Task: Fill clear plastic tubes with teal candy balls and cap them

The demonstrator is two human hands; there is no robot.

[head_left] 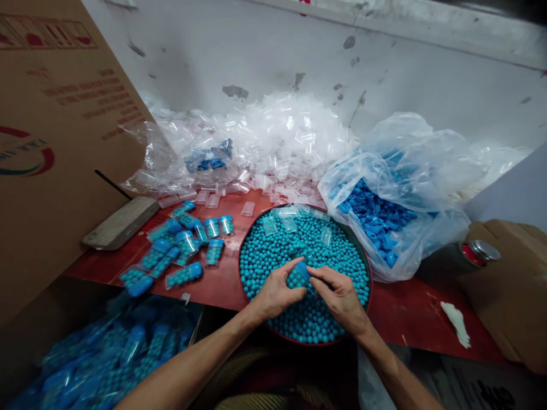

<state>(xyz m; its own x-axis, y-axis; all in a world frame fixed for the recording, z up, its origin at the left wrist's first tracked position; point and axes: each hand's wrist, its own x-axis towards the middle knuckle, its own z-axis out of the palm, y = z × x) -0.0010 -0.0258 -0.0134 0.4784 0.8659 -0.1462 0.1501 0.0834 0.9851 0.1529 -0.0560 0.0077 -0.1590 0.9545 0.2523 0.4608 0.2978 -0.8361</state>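
Note:
Both my hands meet over a round tray (368,267) heaped with small teal balls (277,250). My left hand (276,293) is closed around a small clear vial (298,276) filled with teal balls. My right hand (339,296) pinches the blue cap at the vial's top. Several empty clear vials (290,223) lie on the balls at the tray's far side.
Filled, capped vials (183,250) lie on the red table (405,310) to the left; more fill a box (106,353) at lower left. A heap of empty clear vials (273,148) lies behind, a bag of blue caps (376,216) to the right, a cardboard box (55,142) on the left.

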